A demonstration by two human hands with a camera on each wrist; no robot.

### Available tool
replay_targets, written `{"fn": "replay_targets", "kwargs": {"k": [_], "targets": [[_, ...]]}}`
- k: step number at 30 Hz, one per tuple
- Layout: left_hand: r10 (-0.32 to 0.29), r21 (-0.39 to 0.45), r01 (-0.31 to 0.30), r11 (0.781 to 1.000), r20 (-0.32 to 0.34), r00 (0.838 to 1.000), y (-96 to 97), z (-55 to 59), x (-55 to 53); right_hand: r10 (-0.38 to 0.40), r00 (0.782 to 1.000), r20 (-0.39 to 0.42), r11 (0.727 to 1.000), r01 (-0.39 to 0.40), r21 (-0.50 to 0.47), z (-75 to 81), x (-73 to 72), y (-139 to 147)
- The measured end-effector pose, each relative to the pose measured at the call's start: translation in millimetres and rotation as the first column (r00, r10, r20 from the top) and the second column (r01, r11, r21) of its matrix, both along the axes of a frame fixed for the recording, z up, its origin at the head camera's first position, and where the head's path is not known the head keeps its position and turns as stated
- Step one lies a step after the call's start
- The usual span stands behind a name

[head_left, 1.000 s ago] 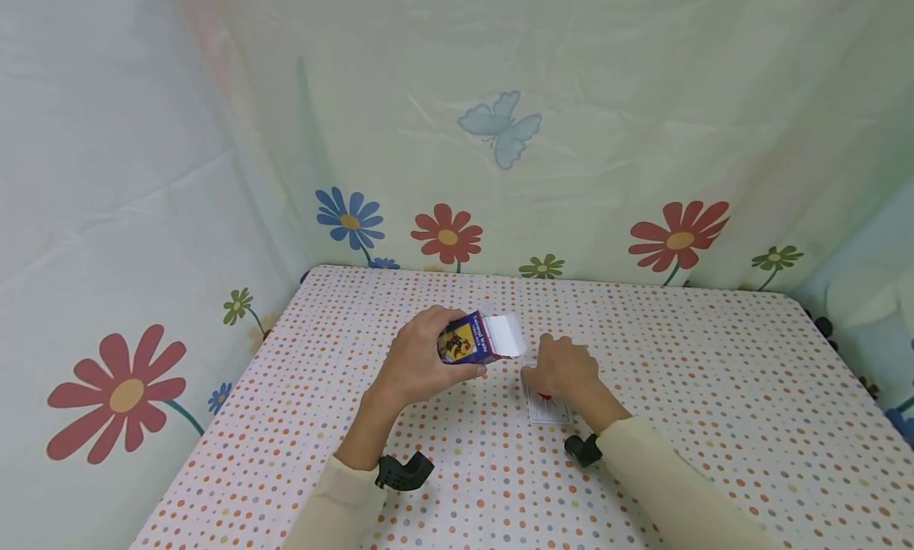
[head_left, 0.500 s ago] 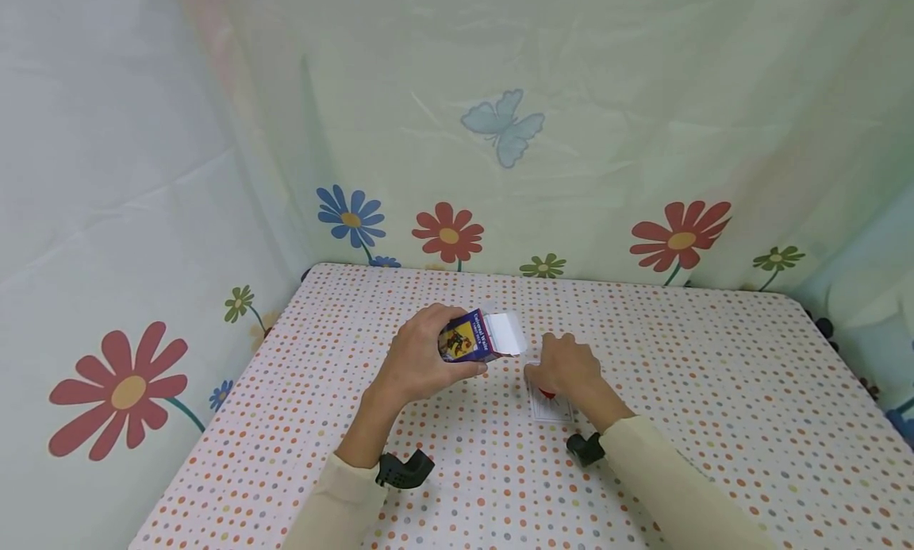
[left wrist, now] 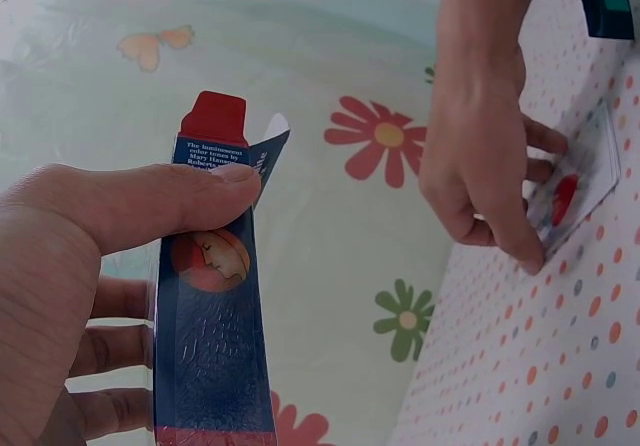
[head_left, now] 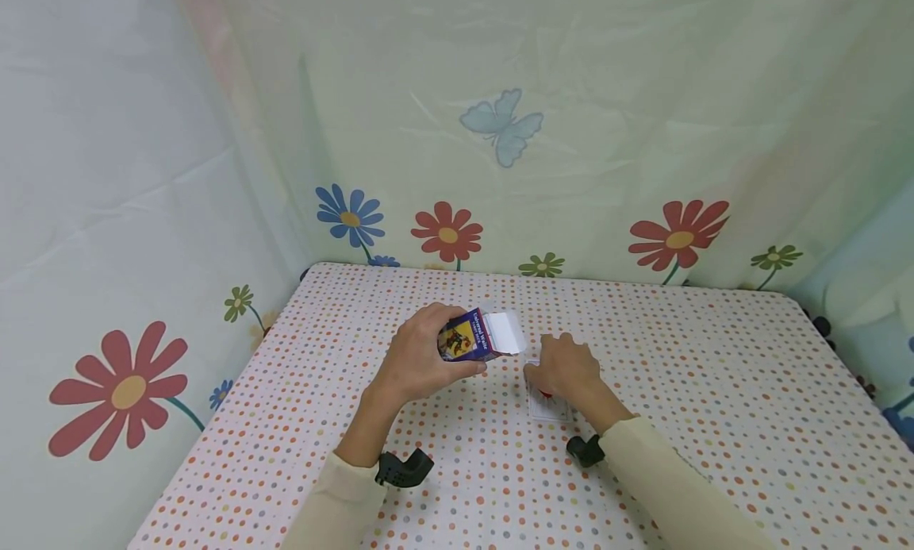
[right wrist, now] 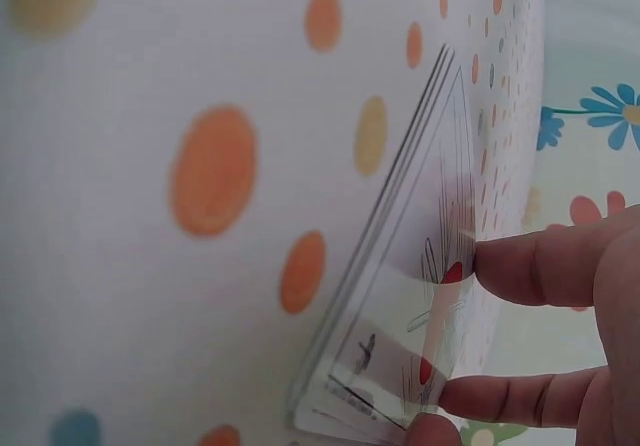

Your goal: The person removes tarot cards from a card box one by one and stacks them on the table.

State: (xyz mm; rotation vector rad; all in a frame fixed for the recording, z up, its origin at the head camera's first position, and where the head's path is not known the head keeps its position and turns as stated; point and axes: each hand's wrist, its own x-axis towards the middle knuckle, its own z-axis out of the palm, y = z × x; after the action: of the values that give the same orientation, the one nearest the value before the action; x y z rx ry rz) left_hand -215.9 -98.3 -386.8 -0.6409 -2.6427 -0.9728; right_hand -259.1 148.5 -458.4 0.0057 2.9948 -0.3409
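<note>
In the head view my left hand (head_left: 410,359) holds a blue tarot deck box (head_left: 457,340) above the table, tilted, thumb on one narrow side and fingers on the other. The box's white flap (head_left: 505,333) stands open, facing right. A red tab (left wrist: 215,118) sticks up from its end in the left wrist view. Just right of the box, my right hand (head_left: 567,369) grips a thin stack of tarot cards (head_left: 548,410) by its edges at the table surface. Red marks show on the top card (right wrist: 425,296) in the right wrist view. The box's inside is hidden.
A white cloth with coloured dots covers the table (head_left: 714,391). Flower-printed curtains (head_left: 571,177) hang behind it and at both sides. Each wrist wears a black camera, seen on the left wrist (head_left: 404,469) and right wrist (head_left: 585,451).
Almost nothing differs. Both hands keep their places, the left with the box, the right at the cards; the view shifts very slightly.
</note>
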Motion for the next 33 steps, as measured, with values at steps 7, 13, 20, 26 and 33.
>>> {"fn": "replay_targets", "kwargs": {"k": [7, 13, 20, 26, 33], "targets": [[-0.003, 0.002, 0.003, 1.000, -0.001, 1.000, 0.5, 1.1, 0.7, -0.004, 1.000, -0.001, 1.000, 0.004, 0.013, -0.5, 1.2, 0], [-0.001, -0.002, 0.001, 1.000, 0.001, 1.000, 0.5, 0.2, 0.7, 0.005, 1.000, -0.016, 1.000, -0.004, 0.025, -0.3, 1.9, 0], [-0.001, -0.007, 0.001, 1.000, 0.000, 1.000, 1.1, 0.7, 1.1, 0.019, 0.998, -0.056, 0.999, -0.016, 0.050, 0.9, 3.0, 1], [0.000, -0.015, 0.000, 1.000, -0.002, 1.000, 1.2, 1.3, 1.3, 0.009, 0.991, -0.136, 1.000, -0.010, -0.001, 10.7, 2.7, 2], [-0.002, -0.014, 0.002, 1.000, -0.009, 1.000, 1.0, 1.8, 1.5, -0.027, 0.967, -0.254, 0.987, -0.014, -0.157, 24.6, 8.5, -1]]}}
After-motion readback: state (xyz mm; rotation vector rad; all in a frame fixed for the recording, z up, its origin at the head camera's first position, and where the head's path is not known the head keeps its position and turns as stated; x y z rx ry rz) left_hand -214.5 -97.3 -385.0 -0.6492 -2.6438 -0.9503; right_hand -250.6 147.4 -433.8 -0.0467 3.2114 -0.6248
